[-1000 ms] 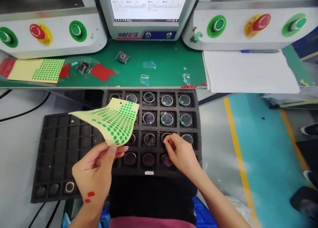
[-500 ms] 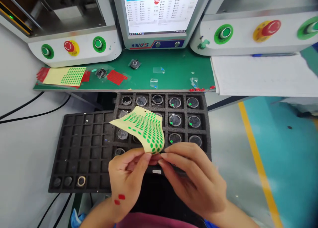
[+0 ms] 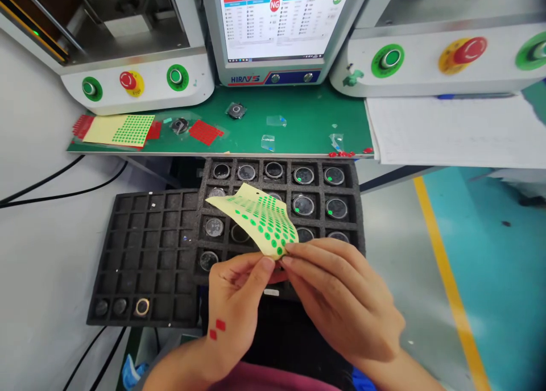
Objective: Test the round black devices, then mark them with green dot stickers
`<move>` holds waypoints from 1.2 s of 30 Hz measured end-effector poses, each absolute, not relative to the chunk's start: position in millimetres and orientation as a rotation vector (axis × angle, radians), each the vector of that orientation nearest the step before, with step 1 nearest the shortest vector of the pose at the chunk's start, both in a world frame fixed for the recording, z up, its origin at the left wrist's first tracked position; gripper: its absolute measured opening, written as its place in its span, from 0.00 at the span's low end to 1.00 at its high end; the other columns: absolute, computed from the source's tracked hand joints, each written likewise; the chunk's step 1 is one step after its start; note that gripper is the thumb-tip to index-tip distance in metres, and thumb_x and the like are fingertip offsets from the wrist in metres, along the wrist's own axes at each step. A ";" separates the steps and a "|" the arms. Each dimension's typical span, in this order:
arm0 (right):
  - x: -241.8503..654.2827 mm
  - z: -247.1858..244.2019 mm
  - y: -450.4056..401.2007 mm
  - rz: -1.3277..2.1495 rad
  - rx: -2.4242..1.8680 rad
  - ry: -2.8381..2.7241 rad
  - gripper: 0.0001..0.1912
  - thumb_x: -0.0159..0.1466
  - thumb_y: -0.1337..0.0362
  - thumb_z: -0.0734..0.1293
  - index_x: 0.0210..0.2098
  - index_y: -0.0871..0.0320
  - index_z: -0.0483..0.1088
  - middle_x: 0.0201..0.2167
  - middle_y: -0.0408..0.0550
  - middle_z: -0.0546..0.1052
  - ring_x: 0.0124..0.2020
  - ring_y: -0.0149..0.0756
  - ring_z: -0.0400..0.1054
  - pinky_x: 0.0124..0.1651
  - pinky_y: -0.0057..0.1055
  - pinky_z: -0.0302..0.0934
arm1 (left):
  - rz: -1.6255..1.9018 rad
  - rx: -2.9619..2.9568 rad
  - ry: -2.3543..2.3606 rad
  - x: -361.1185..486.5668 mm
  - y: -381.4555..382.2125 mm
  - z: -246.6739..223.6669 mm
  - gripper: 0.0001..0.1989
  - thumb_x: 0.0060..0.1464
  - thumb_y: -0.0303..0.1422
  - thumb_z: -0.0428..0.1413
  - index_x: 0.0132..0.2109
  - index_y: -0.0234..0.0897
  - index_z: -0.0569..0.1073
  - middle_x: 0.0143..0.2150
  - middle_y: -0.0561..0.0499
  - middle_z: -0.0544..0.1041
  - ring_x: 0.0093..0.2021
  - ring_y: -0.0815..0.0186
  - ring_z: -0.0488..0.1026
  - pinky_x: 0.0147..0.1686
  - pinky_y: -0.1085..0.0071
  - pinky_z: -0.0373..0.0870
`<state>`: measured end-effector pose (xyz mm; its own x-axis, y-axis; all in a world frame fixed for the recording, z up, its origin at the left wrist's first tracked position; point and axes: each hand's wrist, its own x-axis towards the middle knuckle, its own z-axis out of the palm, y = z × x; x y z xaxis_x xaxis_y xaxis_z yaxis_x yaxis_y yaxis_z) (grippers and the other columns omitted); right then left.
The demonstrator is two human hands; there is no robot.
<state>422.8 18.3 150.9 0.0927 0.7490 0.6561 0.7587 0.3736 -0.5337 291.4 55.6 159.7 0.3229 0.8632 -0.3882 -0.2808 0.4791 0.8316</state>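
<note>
My left hand (image 3: pixel 239 300) pinches the near corner of a pale yellow sticker sheet (image 3: pixel 260 215) between thumb and fingers. The sheet curves upward and carries rows of round green stickers. Two small red stickers (image 3: pixel 216 329) sit on the back of this hand. At the sheet's right edge, the fingers of my right hand (image 3: pixel 345 294) are pinched together against the same corner; their tips partly hide each other. Beneath the sheet lies a black foam tray (image 3: pixel 357 209) with round watch-like parts (image 3: pixel 303 206) in its compartments. Some of these parts bear a green dot.
Left of it is a second foam tray (image 3: pixel 140 243) holding a few round pieces. On the green shelf (image 3: pixel 307 118) lie another sticker sheet (image 3: pixel 128 130), red stickers (image 3: pixel 205 132) and film scraps. Behind stand a monitor (image 3: pixel 277 27) and machines with buttons; papers (image 3: pixel 452 129) lie right.
Both hands and the sheet have shifted slightly right in view. My right fingertips now overlap the sheet's near corner, where before they were just beside it.
</note>
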 end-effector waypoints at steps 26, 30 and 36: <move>416.7 150.6 11.4 -0.087 -1.456 -1.646 0.09 0.62 0.76 0.69 0.40 0.58 0.74 0.37 0.50 0.81 0.37 0.37 0.75 0.40 0.36 0.72 | 0.817 0.779 1.021 296.4 47.1 159.5 0.14 0.55 0.43 0.61 0.33 0.38 0.83 0.26 0.48 0.81 0.27 0.65 0.76 0.31 0.72 0.75; 417.6 149.3 12.2 -0.086 -1.456 -1.648 0.08 0.62 0.75 0.69 0.39 0.58 0.74 0.37 0.50 0.81 0.36 0.37 0.75 0.39 0.37 0.72 | 0.801 0.830 1.047 296.3 47.4 156.4 0.15 0.57 0.43 0.59 0.34 0.37 0.83 0.23 0.50 0.77 0.24 0.69 0.70 0.25 0.76 0.69; 419.5 148.2 13.9 -0.073 -1.448 -1.633 0.08 0.62 0.75 0.69 0.39 0.57 0.73 0.37 0.50 0.81 0.36 0.36 0.75 0.39 0.37 0.73 | 0.786 0.833 1.034 296.6 46.2 155.5 0.15 0.58 0.43 0.58 0.35 0.38 0.83 0.26 0.49 0.79 0.27 0.67 0.72 0.28 0.74 0.70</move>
<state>419.5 13.9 148.2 0.1174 0.7536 0.6467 0.8084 0.3057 -0.5031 296.6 46.2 155.5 0.3114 0.8610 -0.4021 -0.1577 0.4641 0.8716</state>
